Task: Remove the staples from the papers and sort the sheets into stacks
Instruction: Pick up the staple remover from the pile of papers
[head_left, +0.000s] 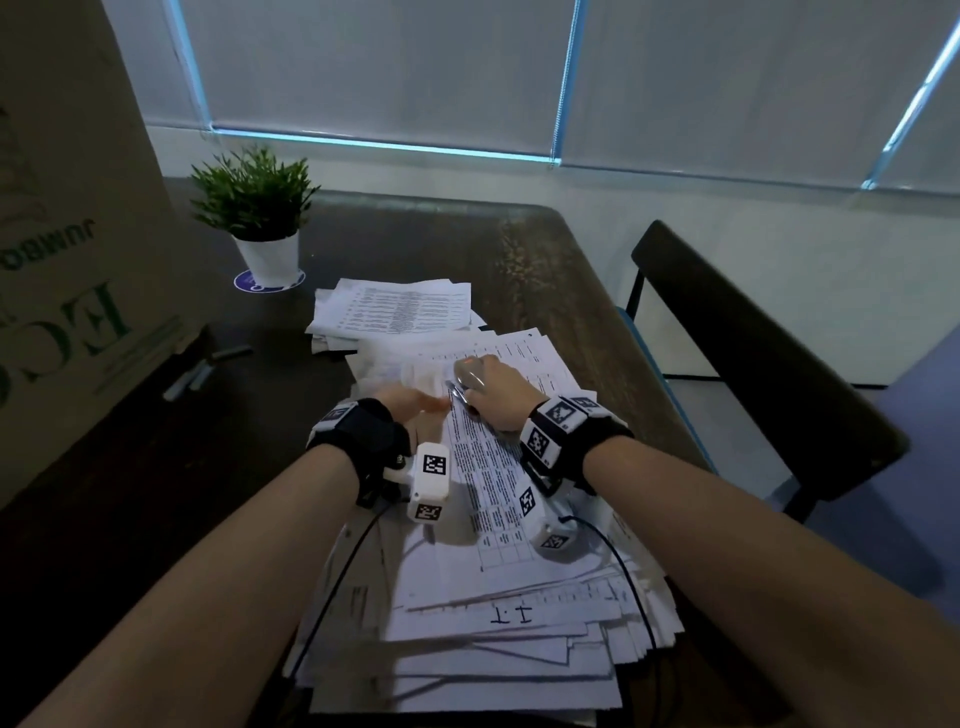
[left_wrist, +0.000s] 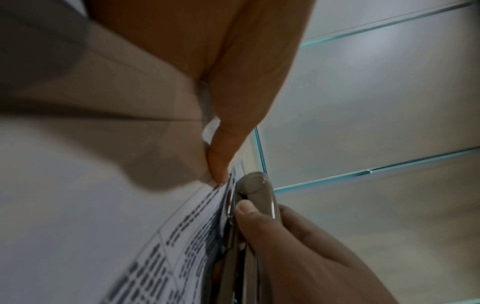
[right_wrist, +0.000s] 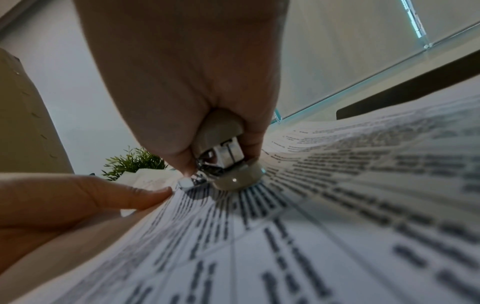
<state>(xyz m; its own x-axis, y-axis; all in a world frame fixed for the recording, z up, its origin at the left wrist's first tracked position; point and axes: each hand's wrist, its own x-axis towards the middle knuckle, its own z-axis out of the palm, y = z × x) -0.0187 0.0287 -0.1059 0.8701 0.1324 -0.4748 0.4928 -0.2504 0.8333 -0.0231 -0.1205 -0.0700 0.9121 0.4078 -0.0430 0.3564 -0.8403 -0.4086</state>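
A thick, untidy pile of printed sheets (head_left: 498, 613) lies on the dark table in front of me. On top lies a stapled set with tables of text (head_left: 483, 467), also seen close up as printed paper (right_wrist: 337, 205). My right hand (head_left: 496, 387) grips a grey and chrome staple remover (head_left: 465, 382), its metal jaws (right_wrist: 197, 179) at the top corner of the set. My left hand (head_left: 415, 402) lies flat beside it, one straight finger (left_wrist: 223, 156) pressing the paper next to the staple remover (left_wrist: 255, 191).
A second stack of printed sheets (head_left: 395, 306) lies further back. A potted plant (head_left: 257, 218) in a white pot stands at the back left, a big cardboard box (head_left: 67, 234) at the left, pens (head_left: 208, 366) beside it. A dark chair (head_left: 753, 343) stands to the right.
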